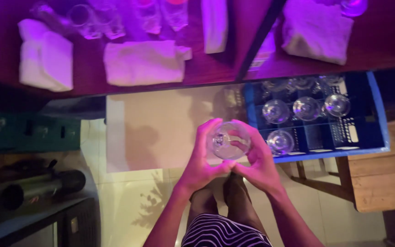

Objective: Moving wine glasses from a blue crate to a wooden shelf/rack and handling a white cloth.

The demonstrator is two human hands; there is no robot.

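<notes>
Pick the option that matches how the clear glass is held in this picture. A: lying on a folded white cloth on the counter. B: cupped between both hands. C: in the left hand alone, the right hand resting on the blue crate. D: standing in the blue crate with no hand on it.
B: the left hand and the right hand wrap around the clear glass from either side, beside the blue crate.

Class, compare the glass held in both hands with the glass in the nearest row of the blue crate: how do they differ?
The held glass is gripped between the left hand and right hand, above the floor; the crate glass rests untouched in a compartment of the blue crate. The held glass looks larger in view. Both are clear and rounded.
</notes>
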